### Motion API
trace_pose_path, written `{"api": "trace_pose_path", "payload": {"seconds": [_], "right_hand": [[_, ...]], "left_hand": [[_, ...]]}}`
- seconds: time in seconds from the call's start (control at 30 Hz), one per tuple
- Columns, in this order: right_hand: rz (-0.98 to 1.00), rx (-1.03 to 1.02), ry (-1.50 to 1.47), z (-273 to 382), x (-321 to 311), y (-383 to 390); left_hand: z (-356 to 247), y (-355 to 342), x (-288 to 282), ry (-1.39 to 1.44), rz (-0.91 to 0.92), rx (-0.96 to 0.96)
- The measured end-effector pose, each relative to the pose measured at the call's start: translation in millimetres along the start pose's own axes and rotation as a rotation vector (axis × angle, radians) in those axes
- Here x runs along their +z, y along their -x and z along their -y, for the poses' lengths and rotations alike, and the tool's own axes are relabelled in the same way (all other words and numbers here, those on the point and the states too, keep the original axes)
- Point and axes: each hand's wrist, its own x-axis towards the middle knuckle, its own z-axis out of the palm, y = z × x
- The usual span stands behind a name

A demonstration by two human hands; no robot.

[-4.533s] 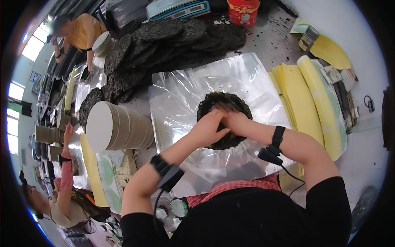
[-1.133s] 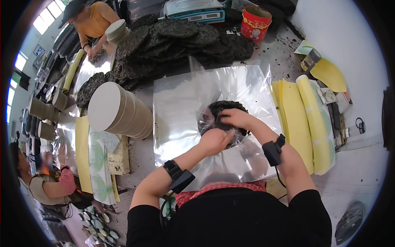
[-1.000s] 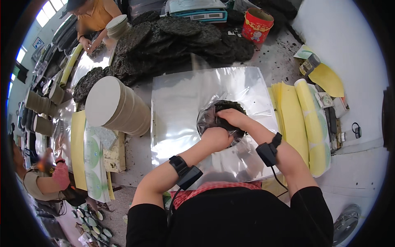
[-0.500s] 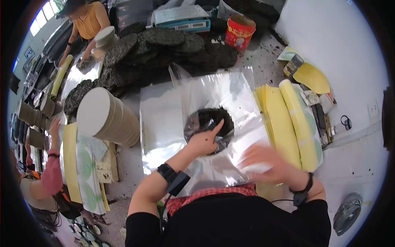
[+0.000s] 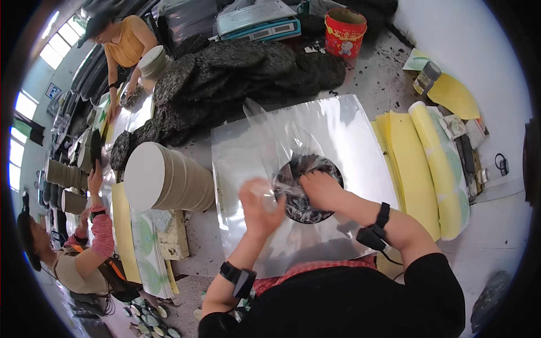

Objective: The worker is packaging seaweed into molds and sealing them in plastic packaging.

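In front of me a round dark cake, like pressed dried seaweed, lies under clear plastic film on shiny silvery sheets. My right hand is on top of the cake, its fingers bent and pressed together on the film. My left hand hovers at the cake's left edge, blurred, with the thumb apart from the fingers; nothing shows in it. A loose flap of the film stands up beyond the cake.
Left stands a stack of round pale discs. Dark cakes are heaped behind, near a scale and a red bucket. Yellow sheets lie right, by a small jar. Two people work at left.
My right hand has come in from the right onto the cake. My left hand has left the cake's top and drawn back left. The view has shifted, moving the scene rightward.
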Motion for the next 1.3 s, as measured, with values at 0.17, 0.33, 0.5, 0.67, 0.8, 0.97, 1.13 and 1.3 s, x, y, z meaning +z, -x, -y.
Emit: {"api": "trace_pose_path", "payload": {"seconds": [0.17, 0.33, 0.5, 0.67, 0.8, 0.97, 1.13, 1.3], "right_hand": [[0.416, -0.004, -0.055, 15.9, -36.0, -15.7], [-0.691, 0.181, -0.811, 1.8, -73.6, 15.5], [-0.428, -0.184, -0.825, 3.4, -6.0, 3.9], [-0.218, -0.236, -0.456, -5.1, -1.4, -3.6], [-0.25, 0.022, -0.008, -4.2, 10.7, -12.0], [-0.073, -0.121, -0.088, -17.8, -12.4, -7.7], [-0.042, -0.091, 0.054, 14.2, -20.3, 33.8], [-0.094, -0.016, 0.01, 16.5, -12.1, 53.4]], "left_hand": [[-12.3, -3.7, 45.5, 0.545, 0.159, -0.371], [-10.9, -2.4, 38.8, 0.26, 0.087, -0.14], [14.9, 9.3, 54.6, 0.412, 0.12, 0.021], [-3.5, 5.7, 65.3, 0.159, 0.537, -0.097], [3.6, 6.6, 82.8, 0.001, 0.515, 0.084], [-24.7, -9.8, 55.3, 0.324, 0.501, -0.15], [-7.3, 17.2, 58.1, 0.081, 0.548, 0.017], [-18.3, 30.9, 65.1, -0.01, 0.52, 0.142]]}}
